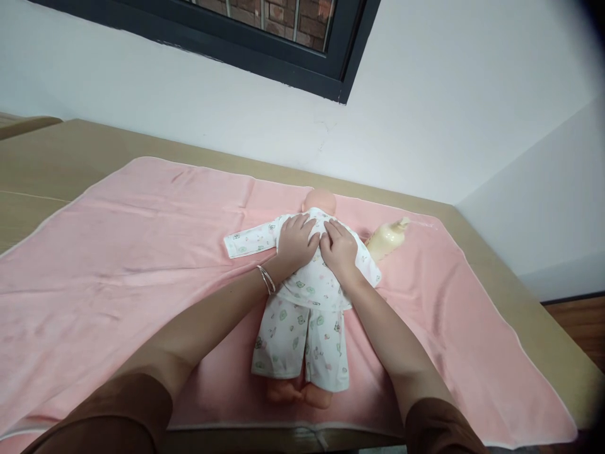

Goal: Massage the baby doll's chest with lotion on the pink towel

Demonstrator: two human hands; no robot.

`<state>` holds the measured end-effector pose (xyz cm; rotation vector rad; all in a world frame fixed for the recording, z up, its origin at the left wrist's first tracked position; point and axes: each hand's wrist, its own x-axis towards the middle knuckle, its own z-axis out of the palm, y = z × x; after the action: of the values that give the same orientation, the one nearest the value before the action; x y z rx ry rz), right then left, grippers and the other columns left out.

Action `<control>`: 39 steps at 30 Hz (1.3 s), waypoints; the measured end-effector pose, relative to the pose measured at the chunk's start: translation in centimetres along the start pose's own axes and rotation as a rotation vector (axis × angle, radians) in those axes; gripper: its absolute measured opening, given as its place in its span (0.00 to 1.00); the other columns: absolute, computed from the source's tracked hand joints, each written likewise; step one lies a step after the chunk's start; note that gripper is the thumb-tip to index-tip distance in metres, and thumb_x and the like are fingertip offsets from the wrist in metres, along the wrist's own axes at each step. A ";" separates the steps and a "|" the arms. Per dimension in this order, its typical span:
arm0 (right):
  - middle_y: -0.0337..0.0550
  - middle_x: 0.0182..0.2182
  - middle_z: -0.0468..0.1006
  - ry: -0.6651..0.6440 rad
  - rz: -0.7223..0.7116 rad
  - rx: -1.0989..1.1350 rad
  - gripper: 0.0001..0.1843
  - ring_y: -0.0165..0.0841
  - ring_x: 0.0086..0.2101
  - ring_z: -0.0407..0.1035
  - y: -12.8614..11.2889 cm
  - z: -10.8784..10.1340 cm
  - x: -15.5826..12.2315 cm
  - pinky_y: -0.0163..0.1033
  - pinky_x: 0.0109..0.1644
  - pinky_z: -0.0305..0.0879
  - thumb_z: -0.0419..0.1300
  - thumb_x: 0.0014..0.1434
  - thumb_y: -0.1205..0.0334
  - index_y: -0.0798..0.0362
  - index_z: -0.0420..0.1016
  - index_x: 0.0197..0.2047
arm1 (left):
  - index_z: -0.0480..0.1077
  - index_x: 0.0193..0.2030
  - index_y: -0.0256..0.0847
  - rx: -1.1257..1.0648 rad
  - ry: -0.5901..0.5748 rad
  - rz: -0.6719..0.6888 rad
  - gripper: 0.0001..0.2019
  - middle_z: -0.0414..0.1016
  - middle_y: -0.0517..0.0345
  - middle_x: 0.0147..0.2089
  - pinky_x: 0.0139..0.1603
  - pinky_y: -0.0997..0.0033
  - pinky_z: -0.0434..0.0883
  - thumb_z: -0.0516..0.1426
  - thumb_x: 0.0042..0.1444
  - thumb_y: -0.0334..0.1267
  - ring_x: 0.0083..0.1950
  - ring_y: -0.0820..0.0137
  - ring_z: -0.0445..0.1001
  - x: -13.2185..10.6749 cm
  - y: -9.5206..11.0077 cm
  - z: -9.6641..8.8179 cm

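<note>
A baby doll (319, 200) lies on a pink blanket (161, 227), its head toward the wall and no face showing. It wears a white printed top (307, 287) and matching trousers (281, 337); the bare feet stick out below. My left hand (297, 241) rests flat on the upper left of the top, fingers spread. Beside it, my right hand (339, 246) lies on the upper right of the top with its fingers stretched out. The thumbs are close together. Just right of the doll's shoulder, a baby bottle (390, 236) with cream-coloured contents lies on the blanket.
The blanket covers much of a wooden table (99, 142), with wrinkles on its left half. Behind the table rises a white wall (265, 120) with a dark-framed window (265, 44). A second wall meets it at the right.
</note>
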<state>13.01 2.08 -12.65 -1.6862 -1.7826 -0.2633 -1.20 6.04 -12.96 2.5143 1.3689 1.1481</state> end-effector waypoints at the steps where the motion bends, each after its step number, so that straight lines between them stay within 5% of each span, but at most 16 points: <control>1: 0.51 0.63 0.72 -0.051 0.003 0.017 0.25 0.42 0.65 0.64 0.1 -0.1 0.3 0.51 0.70 0.58 0.47 0.68 0.60 0.56 0.73 0.62 | 0.69 0.62 0.38 -0.013 -0.026 -0.021 0.21 0.69 0.43 0.66 0.70 0.48 0.60 0.50 0.66 0.42 0.69 0.53 0.65 0.2 0.0 0.1; 6: 0.53 0.71 0.57 -0.216 0.010 0.039 0.29 0.45 0.72 0.48 0.2 -0.4 1.2 0.60 0.73 0.47 0.42 0.72 0.56 0.56 0.60 0.71 | 0.66 0.66 0.40 -0.010 -0.098 -0.048 0.23 0.65 0.45 0.70 0.73 0.45 0.54 0.47 0.68 0.43 0.72 0.54 0.60 0.6 -0.1 0.2; 12: 0.49 0.59 0.77 -0.002 0.022 0.016 0.23 0.39 0.62 0.68 0.2 0.2 -0.1 0.49 0.70 0.59 0.46 0.69 0.60 0.54 0.79 0.56 | 0.77 0.52 0.42 0.016 0.031 0.015 0.18 0.77 0.49 0.59 0.74 0.47 0.53 0.47 0.68 0.39 0.64 0.58 0.71 -0.4 0.2 -0.3; 15: 0.50 0.57 0.78 0.018 0.017 0.043 0.23 0.38 0.61 0.69 0.1 0.1 -0.2 0.44 0.69 0.62 0.47 0.68 0.60 0.56 0.80 0.54 | 0.77 0.50 0.42 0.010 0.037 0.048 0.18 0.79 0.50 0.55 0.77 0.46 0.47 0.47 0.68 0.38 0.61 0.60 0.73 -0.6 0.4 -0.5; 23: 0.55 0.71 0.58 -0.181 0.089 0.027 0.29 0.49 0.71 0.49 0.2 0.0 1.1 0.64 0.72 0.45 0.45 0.70 0.56 0.56 0.61 0.70 | 0.62 0.69 0.42 0.024 -0.131 -0.099 0.26 0.59 0.42 0.73 0.73 0.32 0.48 0.49 0.67 0.43 0.75 0.50 0.55 0.5 0.4 -0.2; 32: 0.48 0.57 0.78 -0.024 -0.085 0.051 0.22 0.41 0.63 0.64 0.5 -0.1 0.2 0.54 0.71 0.55 0.46 0.69 0.59 0.52 0.80 0.53 | 0.77 0.50 0.47 -0.003 0.014 0.036 0.16 0.75 0.53 0.62 0.77 0.41 0.42 0.49 0.67 0.39 0.69 0.58 0.66 -0.4 0.3 -0.4; 39: 0.54 0.71 0.58 -0.182 0.005 -0.019 0.29 0.49 0.70 0.50 0.5 -0.2 1.1 0.62 0.71 0.49 0.46 0.70 0.55 0.55 0.61 0.71 | 0.66 0.67 0.41 0.011 -0.098 -0.096 0.25 0.63 0.44 0.71 0.73 0.38 0.53 0.51 0.65 0.41 0.74 0.49 0.57 0.4 0.3 -0.1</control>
<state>13.61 2.94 -12.05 -1.7755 -1.9123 -0.1278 -0.95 6.11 -12.59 2.4460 1.4571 0.9893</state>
